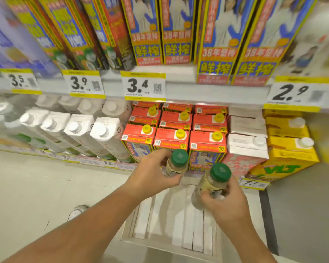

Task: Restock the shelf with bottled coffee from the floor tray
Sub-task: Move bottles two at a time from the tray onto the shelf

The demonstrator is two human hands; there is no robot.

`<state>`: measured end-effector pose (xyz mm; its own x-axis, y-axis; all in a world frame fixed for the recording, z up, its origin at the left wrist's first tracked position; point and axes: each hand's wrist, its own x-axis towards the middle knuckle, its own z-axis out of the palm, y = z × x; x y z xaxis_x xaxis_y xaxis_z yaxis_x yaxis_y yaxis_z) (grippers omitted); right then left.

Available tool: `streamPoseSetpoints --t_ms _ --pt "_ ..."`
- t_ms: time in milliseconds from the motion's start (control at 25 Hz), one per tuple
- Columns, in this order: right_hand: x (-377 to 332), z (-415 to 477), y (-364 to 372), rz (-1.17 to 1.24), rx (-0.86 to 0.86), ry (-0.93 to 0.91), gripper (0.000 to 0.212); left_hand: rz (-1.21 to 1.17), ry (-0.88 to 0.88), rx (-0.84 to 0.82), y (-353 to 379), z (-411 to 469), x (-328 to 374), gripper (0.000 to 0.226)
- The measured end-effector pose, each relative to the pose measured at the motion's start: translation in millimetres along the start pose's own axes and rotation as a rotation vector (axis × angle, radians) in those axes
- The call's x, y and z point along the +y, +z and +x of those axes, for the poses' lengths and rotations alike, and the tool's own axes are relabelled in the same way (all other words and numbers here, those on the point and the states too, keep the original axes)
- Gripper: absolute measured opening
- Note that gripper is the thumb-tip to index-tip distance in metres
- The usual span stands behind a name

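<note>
We judged the chief risk to be a dropped or knocked bottle, since both hands were full and neither was free to steady anything. Our left hand [152, 175] was curled round the body of the left bottle [176, 167], and our right hand [230, 204] was clamped round the lower part of the right bottle [209, 185]. The right bottle leaned with its green cap toward the upper left. With the grip so low, we thought the heavy top could twist it out of our fingers and send it down onto the floor tray [156, 244].

The two bottles were near each other but apart, just below the centre of the frame, and bringing the hands closer could knock them together. The left bottle's cap stood right in front of the first row of red cartons [171, 139]. A careless push forward might therefore shove a carton back or tip it.

We also saw no coffee row on the shelf [217, 92]. Only cartons showed there, red in the middle and yellow cartons [285, 149] at the right, so a bottle could end up in the wrong row.

The left bottle sat to the right of our left palm, with its cap clear above the fingers. The right bottle rose up and to the left out of our right fist, over the far end of the tray, where only white dividers showed.
</note>
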<state>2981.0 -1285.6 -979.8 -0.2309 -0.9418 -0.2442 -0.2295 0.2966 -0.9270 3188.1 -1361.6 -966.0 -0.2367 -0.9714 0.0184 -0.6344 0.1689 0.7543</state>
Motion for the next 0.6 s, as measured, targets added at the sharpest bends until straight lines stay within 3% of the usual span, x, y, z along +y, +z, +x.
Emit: streamPoseSetpoints --t_ms 200,600 --pt "-88 -2 -58 -0.041 0.076 -0.229 0.039 0.068 0.154 0.095 -66 21 95 0.044" --pt "-300 -13 -168 0.008 0.322 -0.598 0.056 0.032 0.519 0.361 -181 55 334 0.03"
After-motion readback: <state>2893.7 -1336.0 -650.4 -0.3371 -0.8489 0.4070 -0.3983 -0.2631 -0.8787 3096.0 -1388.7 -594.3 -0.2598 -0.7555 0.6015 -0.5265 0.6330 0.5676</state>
